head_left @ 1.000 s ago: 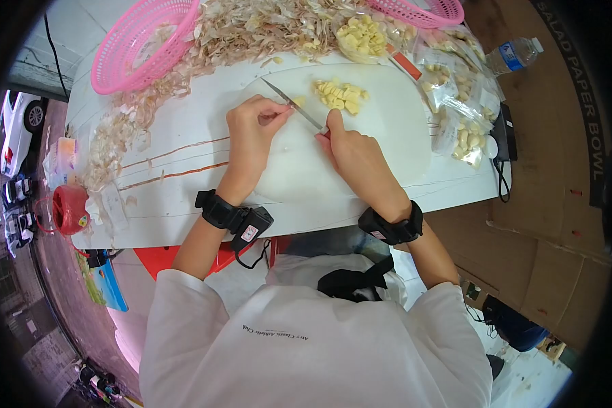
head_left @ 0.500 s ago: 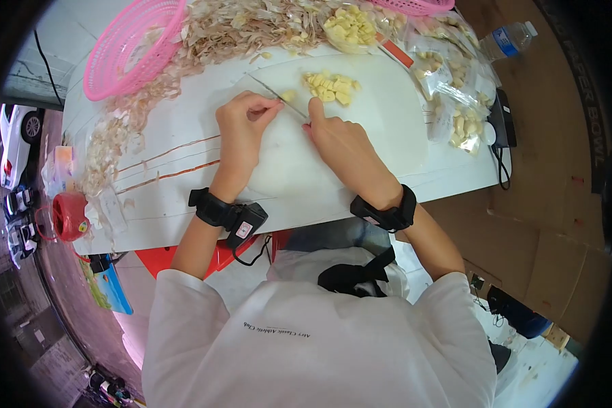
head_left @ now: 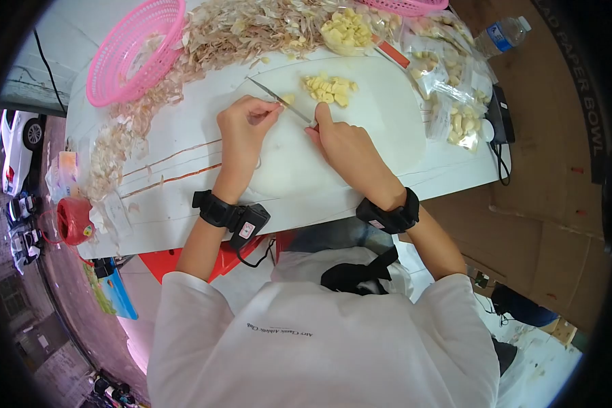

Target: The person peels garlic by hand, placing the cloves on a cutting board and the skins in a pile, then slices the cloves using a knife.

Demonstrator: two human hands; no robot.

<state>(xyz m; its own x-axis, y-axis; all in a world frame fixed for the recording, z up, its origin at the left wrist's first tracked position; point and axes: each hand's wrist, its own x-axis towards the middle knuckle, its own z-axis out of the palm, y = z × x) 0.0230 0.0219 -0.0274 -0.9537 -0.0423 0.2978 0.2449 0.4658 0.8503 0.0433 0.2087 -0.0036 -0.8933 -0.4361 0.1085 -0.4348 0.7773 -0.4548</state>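
My right hand (head_left: pixel 347 146) is closed around the handle of a knife (head_left: pixel 270 93), thumb laid along it. The narrow blade points up and left, crossing in front of my left fingertips. My left hand (head_left: pixel 241 132) is closed in a pinch on a garlic clove, mostly hidden by the fingers and blade. A pale garlic piece (head_left: pixel 288 98) shows just beyond the blade. Beneath both hands lies a white cutting board (head_left: pixel 381 136). A small heap of cut garlic (head_left: pixel 330 90) rests on it, beyond my right thumb.
Dry garlic skins (head_left: pixel 245 30) cover the table's far side, beside a pink basket (head_left: pixel 95 75). A bowl of garlic (head_left: pixel 347 30) stands behind the board. Bags of garlic (head_left: pixel 449 75) and a water bottle (head_left: pixel 503 37) are at right. A red container (head_left: pixel 73 221) sits at left.
The knife has turned slightly, showing more of its blade face, and my right hand has shifted a little right and nearer to me. My left hand keeps its pinch.
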